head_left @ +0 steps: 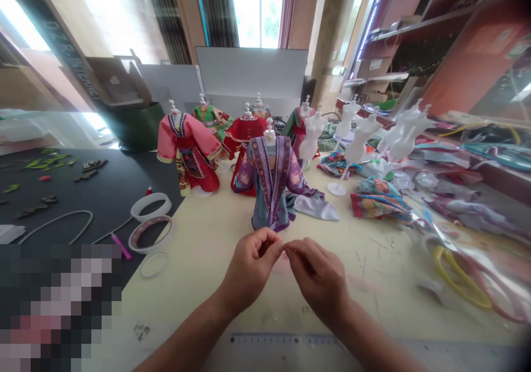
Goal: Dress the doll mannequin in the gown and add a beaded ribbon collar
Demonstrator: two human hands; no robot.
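Observation:
My left hand [256,261] and my right hand [317,267] meet above the cream tabletop, both closed in a pinch with fingertips touching or nearly so. Whatever they pinch is too small to make out. Just beyond them stands a small dress form wearing a purple and blue-grey robe [271,189] with patterned trim. Behind it are more dressed forms, among them one in a pink and red robe [191,156] and one in a red dress [245,134]. A pale grey cloth piece [317,208] lies beside the purple robe.
Bare white dress forms [360,137] stand at the back right, near folded patterned fabric [379,200]. Scissors with yellow handles [460,278] lie right. Tape rolls [150,233] and a pink pen [121,246] are left. A clear ruler [286,340] lies along the front.

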